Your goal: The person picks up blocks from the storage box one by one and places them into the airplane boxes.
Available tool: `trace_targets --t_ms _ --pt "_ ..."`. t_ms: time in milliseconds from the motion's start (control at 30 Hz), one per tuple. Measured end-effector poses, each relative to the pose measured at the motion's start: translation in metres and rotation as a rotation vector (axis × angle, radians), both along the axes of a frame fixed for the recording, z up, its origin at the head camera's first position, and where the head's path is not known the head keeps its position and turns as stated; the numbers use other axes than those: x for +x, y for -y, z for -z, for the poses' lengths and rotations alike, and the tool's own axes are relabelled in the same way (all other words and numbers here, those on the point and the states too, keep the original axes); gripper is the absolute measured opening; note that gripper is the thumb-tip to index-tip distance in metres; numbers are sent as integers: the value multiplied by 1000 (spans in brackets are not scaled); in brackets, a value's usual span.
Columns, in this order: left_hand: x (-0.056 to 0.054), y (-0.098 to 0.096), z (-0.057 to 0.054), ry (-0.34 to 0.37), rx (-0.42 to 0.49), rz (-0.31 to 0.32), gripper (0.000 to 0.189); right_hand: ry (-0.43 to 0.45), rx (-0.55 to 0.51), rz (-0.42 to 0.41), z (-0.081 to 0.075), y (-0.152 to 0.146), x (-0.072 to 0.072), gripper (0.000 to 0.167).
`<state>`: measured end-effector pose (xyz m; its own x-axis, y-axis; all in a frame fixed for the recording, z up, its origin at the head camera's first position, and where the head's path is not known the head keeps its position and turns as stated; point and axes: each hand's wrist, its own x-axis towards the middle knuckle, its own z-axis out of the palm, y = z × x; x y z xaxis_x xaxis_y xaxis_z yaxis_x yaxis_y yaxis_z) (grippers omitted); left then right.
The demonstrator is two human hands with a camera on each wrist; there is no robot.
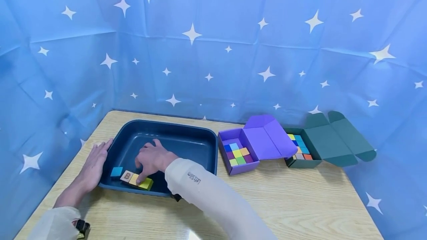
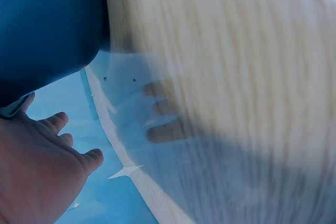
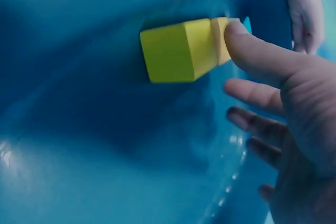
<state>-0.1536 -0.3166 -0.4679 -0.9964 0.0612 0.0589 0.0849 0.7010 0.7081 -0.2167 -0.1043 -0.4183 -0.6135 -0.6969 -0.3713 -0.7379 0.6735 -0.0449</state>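
Note:
A dark blue plastic basin (image 1: 197, 151) stands on the table. Along its near left wall lie a teal block (image 1: 116, 172), a wooden block with a letter B (image 1: 126, 176), a light orange block (image 1: 133, 179) and a yellow block (image 1: 146, 185); the last three form a row. My right hand (image 1: 151, 160) reaches into the basin, its thumb tip at the light orange block and its other fingers spread apart from the row, as the right wrist view shows. My left hand (image 1: 93, 166) rests along the basin's left outer side with its fingers extended.
Right of the basin, an open purple box (image 1: 253, 166) holds several coloured blocks, its lid folded out to the right. Farther right stands an open dark green box (image 1: 303, 164) with several blocks. A blue star-patterned curtain (image 1: 213, 58) surrounds the wooden table (image 1: 283, 203).

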Motion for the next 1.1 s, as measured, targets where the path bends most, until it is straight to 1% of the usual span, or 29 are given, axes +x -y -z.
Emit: trace_targets --t_ms 167,367,567,800,1100 --pt "2 1 2 1 -8 0 55 25 53 13 1 -4 3 38" --pt "3 0 2 -11 -18 4 56 -14 105 11 2 -1 7 36" --pt "3 -1 2 -6 -19 2 56 -23 132 11 0 0 9 35" --pt "2 -1 1 -7 -19 8 55 -31 149 -20 -6 2 12 19" --pt "2 -1 1 2 -23 7 55 -79 180 -86 -6 0 13 21"
